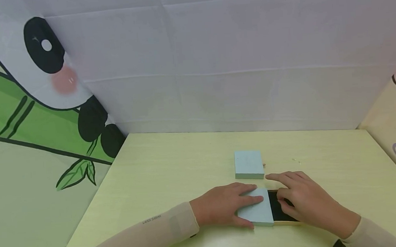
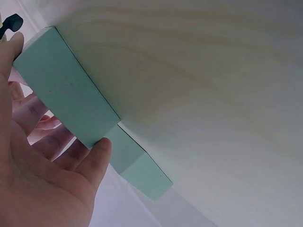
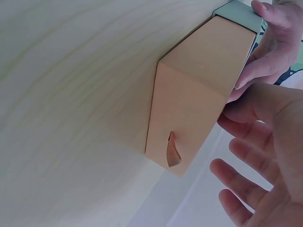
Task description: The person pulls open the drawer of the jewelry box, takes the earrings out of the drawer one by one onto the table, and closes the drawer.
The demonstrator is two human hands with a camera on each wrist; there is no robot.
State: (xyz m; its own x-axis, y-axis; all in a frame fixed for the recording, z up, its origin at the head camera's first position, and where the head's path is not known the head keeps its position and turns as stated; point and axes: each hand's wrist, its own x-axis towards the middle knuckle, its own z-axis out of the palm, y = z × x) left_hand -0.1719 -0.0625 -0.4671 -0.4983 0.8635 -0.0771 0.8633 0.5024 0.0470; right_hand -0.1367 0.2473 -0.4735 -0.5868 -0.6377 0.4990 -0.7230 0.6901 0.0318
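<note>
A drawer box lies on the table with its pale blue sleeve [image 1: 264, 218] at left and its tan drawer [image 3: 189, 109] slid partway out to the right. The drawer's inside [image 1: 276, 208] is black, and a small ribbon tab [image 3: 173, 153] hangs from its end. My left hand [image 1: 224, 206] holds the sleeve, fingers spread over its top and the thumb at the near edge. My right hand [image 1: 303, 198] is over the drawer, thumb and forefinger bent together down in it, the other fingers extended. What lies between those two fingertips I cannot tell.
A second pale blue box [image 1: 248, 164] sits just behind the first, with a small tab showing at its right side. Tiny scraps [image 1: 296, 161] lie on the table [image 1: 173, 167] farther right. A white cloth wall [image 1: 214, 61] rises at the back.
</note>
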